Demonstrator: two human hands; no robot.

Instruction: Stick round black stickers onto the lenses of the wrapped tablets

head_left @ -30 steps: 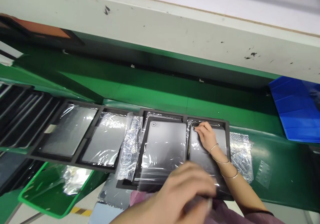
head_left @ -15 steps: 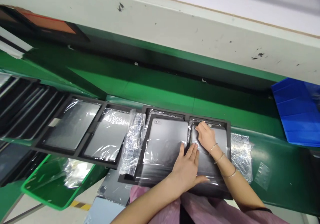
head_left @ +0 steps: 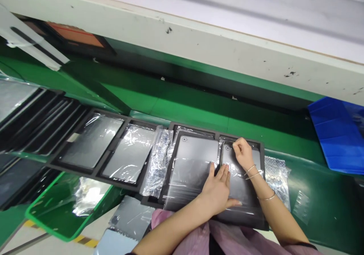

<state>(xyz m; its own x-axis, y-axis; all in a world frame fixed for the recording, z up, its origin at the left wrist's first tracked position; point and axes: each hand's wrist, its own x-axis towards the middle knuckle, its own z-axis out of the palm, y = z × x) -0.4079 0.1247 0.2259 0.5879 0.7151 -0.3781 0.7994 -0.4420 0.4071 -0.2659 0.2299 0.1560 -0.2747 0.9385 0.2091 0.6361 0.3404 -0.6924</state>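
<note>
1. Fingers of the right hand (head_left: 243, 153) are curled and drawn narrow beside the camera corner of the right-hand tablet (head_left: 239, 184); whether they pinch film or anything else, I cannot tell.
2. Left hand (head_left: 214, 196): digits spread wide, palm down, lying across the near, inner part of the left-hand tablet (head_left: 195, 160), its fingertips reaching the gap between the two and its thumb over the right-hand one. It seems to steady both slabs (a broad, flat hold spreads the pressure) while the other hand does the finer work.
3. Both tablets lie backs up, side by side in or over the pockets of a dark foam tray (head_left: 261, 154), probably so the pockets keep them apart. Each long axis runs from the wearer toward the bench's back, with the camera lens at the far left corner. Clear film covers much of the left-hand back.
4. Just left, a strip of bubble wrap (head_left: 156, 166) lies between this tray and a second foam tray (head_left: 98, 173) with two film-covered slabs; a bubble-wrap bag (head_left: 278, 177) rests at right.
5. Farther out sit a green bin (head_left: 51, 209) with crumpled clear plastic (head_left: 88, 196) (near enough for discards, I judge) and a blue folded sheet (head_left: 338, 133).
</note>
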